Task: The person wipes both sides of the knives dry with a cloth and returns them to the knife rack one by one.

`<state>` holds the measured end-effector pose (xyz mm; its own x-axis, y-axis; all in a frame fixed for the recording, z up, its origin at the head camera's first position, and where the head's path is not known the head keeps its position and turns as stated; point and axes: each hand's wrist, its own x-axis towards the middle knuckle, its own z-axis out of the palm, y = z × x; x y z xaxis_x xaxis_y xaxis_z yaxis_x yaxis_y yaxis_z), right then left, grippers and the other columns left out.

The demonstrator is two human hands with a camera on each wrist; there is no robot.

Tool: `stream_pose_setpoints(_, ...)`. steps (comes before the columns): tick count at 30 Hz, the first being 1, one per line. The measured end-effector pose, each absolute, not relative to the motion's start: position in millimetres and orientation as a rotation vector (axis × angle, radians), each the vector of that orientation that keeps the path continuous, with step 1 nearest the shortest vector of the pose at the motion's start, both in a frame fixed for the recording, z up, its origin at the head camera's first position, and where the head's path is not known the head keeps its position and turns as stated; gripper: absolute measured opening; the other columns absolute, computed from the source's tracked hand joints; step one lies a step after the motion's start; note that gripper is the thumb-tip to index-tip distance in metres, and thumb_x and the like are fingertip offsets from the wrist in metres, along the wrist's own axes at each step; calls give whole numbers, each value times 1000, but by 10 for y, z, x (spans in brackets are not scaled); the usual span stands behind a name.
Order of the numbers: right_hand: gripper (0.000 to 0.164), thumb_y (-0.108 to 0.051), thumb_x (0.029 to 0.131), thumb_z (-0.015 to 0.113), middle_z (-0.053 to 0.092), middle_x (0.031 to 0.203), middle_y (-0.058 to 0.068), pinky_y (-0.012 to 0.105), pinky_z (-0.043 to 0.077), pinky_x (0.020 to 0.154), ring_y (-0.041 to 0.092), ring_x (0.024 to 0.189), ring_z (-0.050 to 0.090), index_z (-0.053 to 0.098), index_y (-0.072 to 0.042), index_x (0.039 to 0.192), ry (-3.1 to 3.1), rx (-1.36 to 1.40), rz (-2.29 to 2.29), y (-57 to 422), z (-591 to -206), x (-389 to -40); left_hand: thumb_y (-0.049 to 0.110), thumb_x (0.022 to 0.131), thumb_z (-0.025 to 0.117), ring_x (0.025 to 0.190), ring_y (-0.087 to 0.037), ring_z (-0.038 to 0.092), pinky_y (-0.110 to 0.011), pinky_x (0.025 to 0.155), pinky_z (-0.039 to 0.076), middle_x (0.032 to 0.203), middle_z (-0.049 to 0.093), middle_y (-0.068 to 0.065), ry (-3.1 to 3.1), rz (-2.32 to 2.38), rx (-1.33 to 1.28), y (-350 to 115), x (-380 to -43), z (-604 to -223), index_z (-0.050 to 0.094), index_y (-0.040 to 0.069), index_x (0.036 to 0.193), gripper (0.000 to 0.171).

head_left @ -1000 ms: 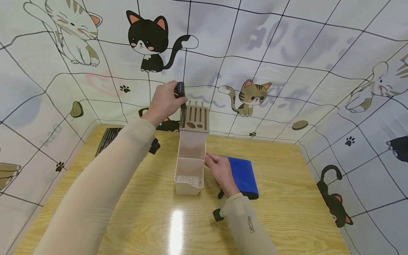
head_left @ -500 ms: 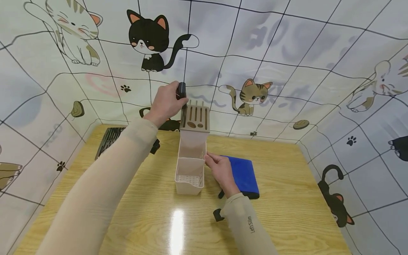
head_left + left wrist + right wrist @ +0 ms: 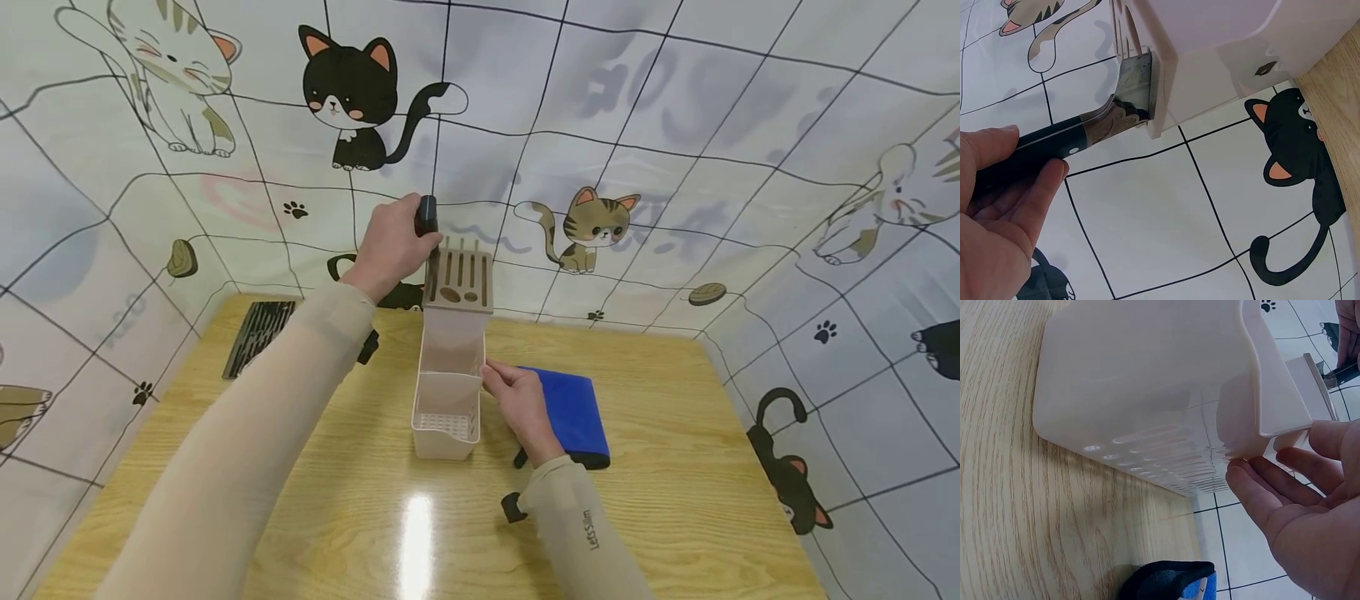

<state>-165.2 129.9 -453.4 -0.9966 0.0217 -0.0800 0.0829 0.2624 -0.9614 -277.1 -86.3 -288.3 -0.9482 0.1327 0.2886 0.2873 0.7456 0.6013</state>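
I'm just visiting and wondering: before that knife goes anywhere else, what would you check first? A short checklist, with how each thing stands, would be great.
1. Left hand has hold of the knife: ok, thumb and fingers grip its dark handle.
2. Blade lined up: ok, it enters the slotted top at the left edge in the head view.
3. Blade fully in: not ok, part shows outside the top.
4. Pale holder steadied: ok, the right hand touches its side.
5. Blue pouch out of the way: ok, apart from the holder.
6. Blade tip free inside: cannot tell, hidden.
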Motion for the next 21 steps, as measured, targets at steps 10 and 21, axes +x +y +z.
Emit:
stream_pose_setpoints(10,35,-19,103,65,69,131,18,43,55,99,31,118,69,67,-3,134,2453,124,-1876,1301,-4525,-1646,16,100,67,98,-35,67,-45,86,56,107,68,-22,-2695,-1026,-309,-829,-2763,-2944,56,-4,116,28)
stream_pose_setpoints(21,34,-19,103,65,70,127,17,44,55,98,31,116,70,68,-2,133,2510,137,-1834,1275,-4498,-1644,15,98,68,108,-32,67,-45,89,56,123,67,-18,-2602,-1253,-248,-856,-2704,-3067,56,0,129,36)
